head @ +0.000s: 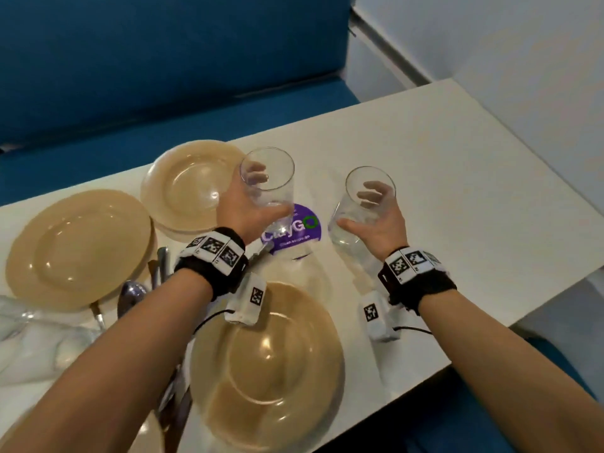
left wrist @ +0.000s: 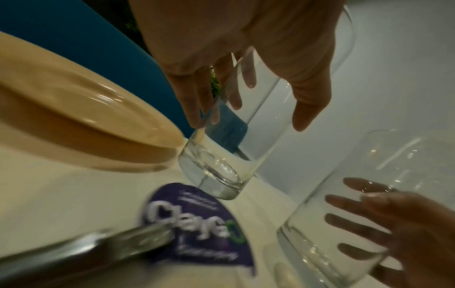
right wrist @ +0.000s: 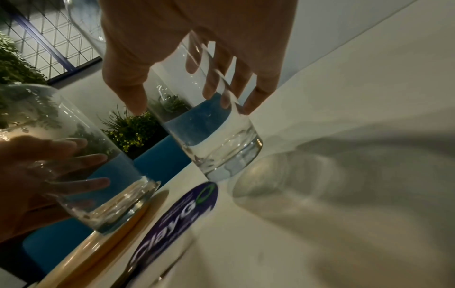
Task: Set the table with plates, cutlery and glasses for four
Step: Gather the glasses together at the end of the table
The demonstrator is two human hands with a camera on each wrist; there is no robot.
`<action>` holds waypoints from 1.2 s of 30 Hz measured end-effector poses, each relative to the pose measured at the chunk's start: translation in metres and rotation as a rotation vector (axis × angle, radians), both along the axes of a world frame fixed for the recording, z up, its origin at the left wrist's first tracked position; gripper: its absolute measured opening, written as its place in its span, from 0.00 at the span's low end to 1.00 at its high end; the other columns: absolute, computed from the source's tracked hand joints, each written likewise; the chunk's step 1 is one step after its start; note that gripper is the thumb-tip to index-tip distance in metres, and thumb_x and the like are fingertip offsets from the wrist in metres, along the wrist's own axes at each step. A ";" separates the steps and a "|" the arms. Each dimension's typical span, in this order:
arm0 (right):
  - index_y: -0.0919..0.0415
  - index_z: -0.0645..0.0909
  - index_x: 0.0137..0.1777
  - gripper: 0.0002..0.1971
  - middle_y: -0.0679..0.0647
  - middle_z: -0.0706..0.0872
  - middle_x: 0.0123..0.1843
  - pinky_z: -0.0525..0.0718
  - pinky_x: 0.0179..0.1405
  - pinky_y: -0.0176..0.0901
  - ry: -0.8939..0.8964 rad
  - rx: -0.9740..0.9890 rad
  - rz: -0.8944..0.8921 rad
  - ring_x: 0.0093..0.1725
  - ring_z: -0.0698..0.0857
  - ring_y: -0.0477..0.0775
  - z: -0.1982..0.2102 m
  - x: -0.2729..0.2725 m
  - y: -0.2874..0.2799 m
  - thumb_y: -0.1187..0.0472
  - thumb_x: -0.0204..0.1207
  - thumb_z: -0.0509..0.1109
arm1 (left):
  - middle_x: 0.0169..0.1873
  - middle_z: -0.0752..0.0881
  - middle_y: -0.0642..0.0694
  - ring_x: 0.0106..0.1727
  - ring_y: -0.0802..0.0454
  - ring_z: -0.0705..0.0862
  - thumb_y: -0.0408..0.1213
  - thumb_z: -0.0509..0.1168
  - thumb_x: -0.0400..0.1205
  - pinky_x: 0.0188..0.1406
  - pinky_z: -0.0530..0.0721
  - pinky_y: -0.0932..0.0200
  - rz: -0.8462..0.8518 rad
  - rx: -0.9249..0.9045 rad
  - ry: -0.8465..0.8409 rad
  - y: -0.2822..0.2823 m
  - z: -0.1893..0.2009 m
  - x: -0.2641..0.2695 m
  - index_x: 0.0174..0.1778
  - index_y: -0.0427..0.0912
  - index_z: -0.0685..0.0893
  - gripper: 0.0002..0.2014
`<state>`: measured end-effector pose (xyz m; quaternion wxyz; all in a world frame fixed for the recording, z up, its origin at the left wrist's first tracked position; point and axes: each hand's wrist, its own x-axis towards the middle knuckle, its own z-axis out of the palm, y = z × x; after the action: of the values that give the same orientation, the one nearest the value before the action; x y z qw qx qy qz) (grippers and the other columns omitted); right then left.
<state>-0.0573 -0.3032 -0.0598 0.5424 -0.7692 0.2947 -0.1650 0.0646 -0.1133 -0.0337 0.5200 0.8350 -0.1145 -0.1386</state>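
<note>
My left hand [head: 266,196] grips a clear empty glass [head: 274,165] above the table, by the right rim of the far tan plate [head: 183,191]. My right hand [head: 361,210] grips a second clear glass [head: 354,188] further right, tilted over bare tabletop. In the left wrist view the left hand's glass [left wrist: 221,152] hangs beside the plate rim [left wrist: 93,117], with the other glass [left wrist: 344,204] at lower right. From the right wrist, the right hand's glass [right wrist: 211,136] floats above its shadow. Two more tan plates lie at left [head: 78,246] and near me [head: 268,358].
Loose cutlery [head: 160,269] with a spoon [head: 130,295] lies between the plates under my left forearm. A purple round sticker [head: 294,232] marks the white table [head: 457,191]. Crumpled clear wrapping [head: 32,331] sits at far left. A blue bench [head: 163,60] backs the table.
</note>
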 end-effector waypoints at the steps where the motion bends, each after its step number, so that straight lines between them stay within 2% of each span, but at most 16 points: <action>1: 0.55 0.70 0.66 0.38 0.48 0.80 0.57 0.79 0.55 0.33 -0.011 0.004 0.011 0.58 0.80 0.49 0.003 0.004 -0.017 0.66 0.57 0.84 | 0.55 0.83 0.56 0.56 0.50 0.84 0.42 0.83 0.60 0.58 0.84 0.47 0.012 -0.014 0.000 -0.016 0.002 0.000 0.58 0.60 0.71 0.35; 3: 0.51 0.71 0.65 0.37 0.48 0.81 0.58 0.80 0.57 0.37 -0.021 0.006 0.032 0.59 0.80 0.50 0.007 0.009 -0.052 0.65 0.57 0.84 | 0.54 0.83 0.55 0.56 0.49 0.83 0.42 0.83 0.61 0.58 0.84 0.47 0.017 -0.028 0.000 -0.049 0.006 -0.003 0.59 0.59 0.72 0.35; 6: 0.45 0.72 0.63 0.36 0.47 0.82 0.58 0.77 0.51 0.29 -0.009 0.004 0.057 0.59 0.81 0.49 0.013 0.015 -0.110 0.62 0.57 0.84 | 0.54 0.82 0.55 0.56 0.50 0.83 0.43 0.83 0.61 0.59 0.83 0.47 0.036 -0.021 0.004 -0.103 0.007 -0.011 0.60 0.58 0.72 0.35; 10: 0.46 0.72 0.64 0.36 0.46 0.81 0.57 0.76 0.44 0.21 0.025 -0.032 0.076 0.57 0.81 0.48 0.024 0.022 -0.181 0.61 0.57 0.85 | 0.54 0.83 0.56 0.56 0.52 0.83 0.46 0.82 0.61 0.59 0.83 0.50 0.037 0.010 0.000 -0.168 0.002 -0.020 0.63 0.57 0.72 0.36; 11: 0.46 0.72 0.64 0.36 0.46 0.81 0.56 0.77 0.44 0.21 0.038 -0.034 0.060 0.56 0.81 0.48 0.025 0.023 -0.194 0.60 0.57 0.85 | 0.55 0.82 0.56 0.56 0.52 0.83 0.47 0.82 0.61 0.58 0.83 0.51 0.029 0.017 0.008 -0.179 0.001 -0.022 0.64 0.57 0.72 0.37; 15: 0.45 0.73 0.64 0.37 0.46 0.81 0.53 0.78 0.53 0.35 0.061 -0.035 -0.035 0.55 0.81 0.49 0.021 0.030 -0.245 0.57 0.55 0.86 | 0.57 0.81 0.55 0.57 0.52 0.82 0.48 0.82 0.62 0.56 0.81 0.56 -0.014 -0.003 0.053 -0.231 -0.003 -0.016 0.66 0.56 0.71 0.38; 21: 0.45 0.72 0.66 0.38 0.51 0.81 0.57 0.75 0.53 0.35 0.103 -0.027 -0.092 0.57 0.80 0.49 0.013 0.037 -0.301 0.59 0.56 0.84 | 0.60 0.80 0.52 0.58 0.50 0.80 0.44 0.82 0.63 0.55 0.77 0.59 -0.056 -0.035 0.101 -0.301 -0.008 -0.001 0.67 0.54 0.71 0.38; 27: 0.46 0.73 0.66 0.38 0.49 0.81 0.58 0.74 0.48 0.31 0.112 -0.004 -0.092 0.57 0.80 0.49 0.009 0.055 -0.351 0.61 0.57 0.84 | 0.64 0.81 0.49 0.62 0.48 0.80 0.39 0.82 0.64 0.55 0.76 0.61 -0.037 -0.007 0.146 -0.361 -0.011 0.014 0.66 0.53 0.72 0.37; 30: 0.46 0.73 0.66 0.38 0.48 0.81 0.58 0.75 0.51 0.36 0.117 0.015 -0.077 0.58 0.80 0.50 0.007 0.064 -0.383 0.61 0.57 0.85 | 0.64 0.81 0.49 0.63 0.48 0.80 0.40 0.82 0.63 0.60 0.79 0.56 -0.027 0.014 0.150 -0.391 -0.014 0.020 0.66 0.55 0.73 0.37; 34: 0.46 0.72 0.67 0.39 0.47 0.80 0.58 0.78 0.55 0.38 0.131 0.029 -0.033 0.60 0.80 0.51 0.002 0.078 -0.418 0.62 0.57 0.85 | 0.65 0.81 0.50 0.63 0.48 0.80 0.40 0.82 0.62 0.60 0.80 0.56 -0.013 0.022 0.162 -0.426 -0.017 0.023 0.65 0.56 0.73 0.37; 36: 0.46 0.72 0.68 0.39 0.47 0.80 0.59 0.77 0.55 0.37 0.132 0.034 -0.015 0.59 0.79 0.50 -0.001 0.085 -0.431 0.63 0.57 0.85 | 0.66 0.81 0.49 0.59 0.51 0.82 0.39 0.82 0.63 0.56 0.80 0.61 -0.008 0.016 0.162 -0.441 -0.019 0.026 0.65 0.56 0.73 0.36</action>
<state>0.0278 -0.7342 -0.0606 0.5338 -0.7667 0.3383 -0.1130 0.0901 -0.5539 -0.0524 0.5202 0.8248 -0.0743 -0.2089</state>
